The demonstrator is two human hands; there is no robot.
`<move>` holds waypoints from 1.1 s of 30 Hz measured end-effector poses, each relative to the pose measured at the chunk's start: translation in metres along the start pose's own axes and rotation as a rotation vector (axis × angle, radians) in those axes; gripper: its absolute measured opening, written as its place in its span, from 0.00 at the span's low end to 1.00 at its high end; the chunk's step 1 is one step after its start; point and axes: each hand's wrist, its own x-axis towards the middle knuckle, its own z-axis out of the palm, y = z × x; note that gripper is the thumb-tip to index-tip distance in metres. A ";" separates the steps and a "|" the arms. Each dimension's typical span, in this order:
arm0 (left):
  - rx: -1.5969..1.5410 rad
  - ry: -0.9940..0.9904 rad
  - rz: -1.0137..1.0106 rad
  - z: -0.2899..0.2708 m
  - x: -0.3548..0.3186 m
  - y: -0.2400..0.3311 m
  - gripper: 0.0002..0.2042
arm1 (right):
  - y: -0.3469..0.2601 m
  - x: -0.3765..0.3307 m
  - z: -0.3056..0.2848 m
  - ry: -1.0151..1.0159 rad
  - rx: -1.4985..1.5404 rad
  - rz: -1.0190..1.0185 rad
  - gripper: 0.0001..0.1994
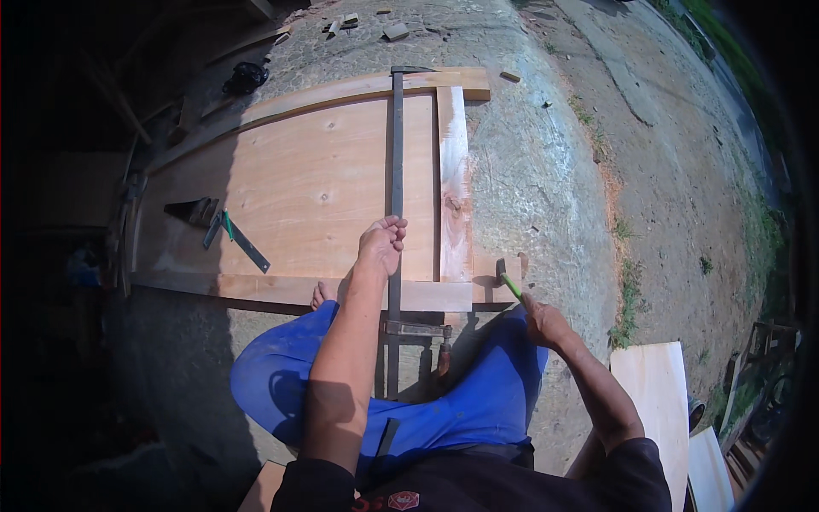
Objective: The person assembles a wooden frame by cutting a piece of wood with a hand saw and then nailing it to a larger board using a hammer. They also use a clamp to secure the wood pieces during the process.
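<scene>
My right hand (548,324) grips a hammer (510,286) by its green handle, the dark head over a wood piece beside the panel's near right corner. My left hand (383,247) is closed above the panel, in front of the bar of a long bar clamp (397,154); whatever its fingers hold is hidden. The clamp spans a framed wooden panel (299,188) from the far rail to the near one. Its screw end with a wooden handle (444,358) lies between my legs. A pale upright rail (454,196) crosses the frame at the right.
On the panel's left lie a try square (250,249) and a handsaw (189,210), partly in shade. A black bag (246,78) and wood scraps (395,32) sit on the concrete beyond. Boards (653,384) stand at the lower right. One bare foot (322,294) touches the near rail.
</scene>
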 end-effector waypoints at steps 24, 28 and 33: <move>-0.163 -0.466 0.100 0.017 -0.129 0.149 0.09 | -0.119 0.038 -0.105 -0.359 -0.617 0.108 0.15; -0.184 -0.458 -0.073 0.020 -0.097 0.149 0.10 | -0.126 0.054 -0.101 -0.418 -0.539 0.239 0.15; -0.247 -0.446 -0.267 0.009 -0.081 0.114 0.08 | -0.135 0.079 -0.116 -0.451 -0.387 0.336 0.14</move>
